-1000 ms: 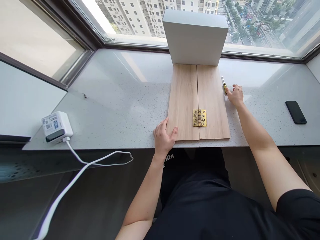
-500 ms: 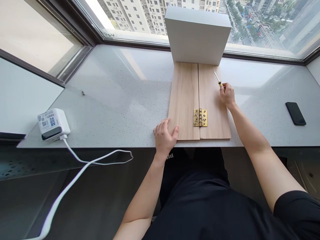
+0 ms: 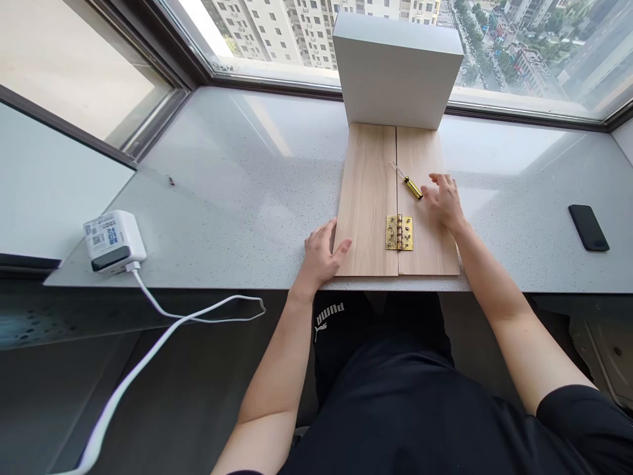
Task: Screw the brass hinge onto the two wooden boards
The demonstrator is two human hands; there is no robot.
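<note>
Two light wooden boards, the left board (image 3: pixel 366 198) and the right board (image 3: pixel 430 244), lie side by side with a thin gap between them. A brass hinge (image 3: pixel 399 233) spans the gap near the front edge. Farther back, a screwdriver (image 3: pixel 413 187) with a yellow and black handle rests on the boards, its tip over the left one. My left hand (image 3: pixel 320 256) touches the left board's front left edge, fingers apart, holding nothing. Just right of the screwdriver handle, my right hand (image 3: pixel 445 201) is over the right board with spread fingers and nothing in it.
A white box (image 3: pixel 395 79) stands at the boards' far end by the window. On the speckled sill (image 3: pixel 247 198) are a white adapter (image 3: pixel 115 243) with a white cable (image 3: pixel 148 356) at the left, and a black phone (image 3: pixel 588 227) at the right.
My right hand has let go of the screwdriver, which now lies farther left and nearer the hinge. My left hand has shifted slightly along the board's edge. The view has moved a little.
</note>
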